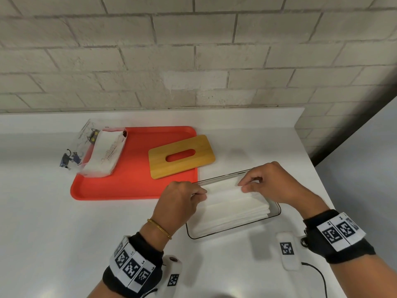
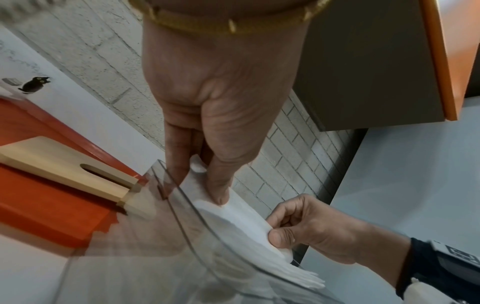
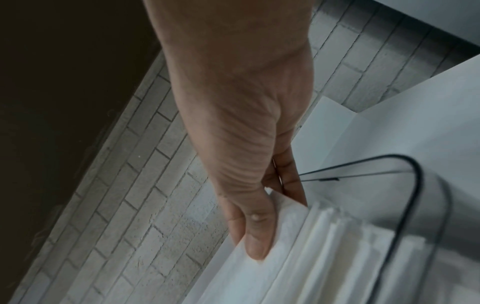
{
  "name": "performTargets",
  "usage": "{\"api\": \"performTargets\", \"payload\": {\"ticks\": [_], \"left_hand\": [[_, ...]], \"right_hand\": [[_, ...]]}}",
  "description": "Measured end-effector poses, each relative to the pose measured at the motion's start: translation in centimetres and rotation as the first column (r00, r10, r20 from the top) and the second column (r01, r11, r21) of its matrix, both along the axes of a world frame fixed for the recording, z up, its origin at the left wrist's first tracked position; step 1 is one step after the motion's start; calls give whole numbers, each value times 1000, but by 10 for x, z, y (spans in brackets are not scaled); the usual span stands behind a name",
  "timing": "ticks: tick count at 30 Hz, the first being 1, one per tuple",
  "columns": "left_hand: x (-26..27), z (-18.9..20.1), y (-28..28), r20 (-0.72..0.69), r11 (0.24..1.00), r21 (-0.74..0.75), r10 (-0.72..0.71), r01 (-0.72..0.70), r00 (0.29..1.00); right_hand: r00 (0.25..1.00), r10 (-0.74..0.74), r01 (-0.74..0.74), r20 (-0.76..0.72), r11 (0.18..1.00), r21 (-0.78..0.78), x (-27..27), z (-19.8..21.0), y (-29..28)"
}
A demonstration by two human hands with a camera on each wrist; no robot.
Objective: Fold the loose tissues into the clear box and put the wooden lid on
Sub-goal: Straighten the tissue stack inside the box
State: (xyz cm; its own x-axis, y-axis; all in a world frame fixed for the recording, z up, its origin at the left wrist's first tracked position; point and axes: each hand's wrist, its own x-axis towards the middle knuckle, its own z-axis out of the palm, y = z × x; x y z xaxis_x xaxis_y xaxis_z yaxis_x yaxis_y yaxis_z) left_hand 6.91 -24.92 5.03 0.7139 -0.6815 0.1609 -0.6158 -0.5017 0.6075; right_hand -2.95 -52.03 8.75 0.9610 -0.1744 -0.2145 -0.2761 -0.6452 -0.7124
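A stack of white tissues (image 1: 232, 209) lies in the clear box (image 1: 276, 211) on the white counter, near its front right. My left hand (image 1: 182, 201) pinches the top tissue's left end between thumb and fingers; the left wrist view shows that pinch on the tissue (image 2: 233, 205) at the box wall (image 2: 182, 205). My right hand (image 1: 268, 181) pinches the same tissue's right end, and the right wrist view shows its thumb on the folded tissues (image 3: 298, 236). The wooden lid (image 1: 181, 157) with an oval slot rests partly on the red tray (image 1: 133, 179), behind the box.
A torn tissue packet (image 1: 101, 151) with more tissues lies on the tray's far left corner. A brick wall (image 1: 193, 50) backs the counter. The counter's right edge (image 1: 322, 179) drops off just past the box. A dark cable (image 1: 318, 274) trails near my right wrist.
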Motion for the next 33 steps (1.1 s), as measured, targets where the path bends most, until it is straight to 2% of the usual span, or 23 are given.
{"api": "performTargets", "payload": {"ticks": [2, 5, 8, 12, 16, 20, 26, 29, 33], "left_hand": [[-1, 0, 0, 19, 1000, -13, -9, 9, 1000], [-1, 7, 0, -42, 1000, -1, -18, 18, 999], [2, 15, 3, -181, 999, 38, -30, 38, 983], [0, 25, 11, -337, 984, 63, -137, 168, 932], [-9, 28, 12, -328, 966, 118, -182, 231, 927], [-21, 19, 6, -126, 935, 246, -230, 255, 965], [-19, 10, 5, -154, 943, 213, -226, 256, 962], [-17, 8, 5, -151, 931, 264, -219, 253, 964], [-16, 7, 0, -101, 924, 301, -214, 235, 971]], "right_hand": [[1000, -13, 13, 10, 1000, 12, -1, 0, -1], [1000, 5, -5, -1, 1000, 20, -1, 3, 1], [997, 70, -70, -33, 997, 25, -5, 15, 4], [979, 171, -168, -113, 985, 32, -14, 22, 8], [958, 209, -217, -197, 976, -22, -18, 20, 9], [940, 255, -289, -227, 948, -133, -20, 22, 15], [937, 256, -312, -237, 919, -242, -21, 19, 24], [933, 267, -326, -241, 911, -252, -20, 18, 27], [921, 326, -383, -212, 858, -344, -19, 15, 34]]}}
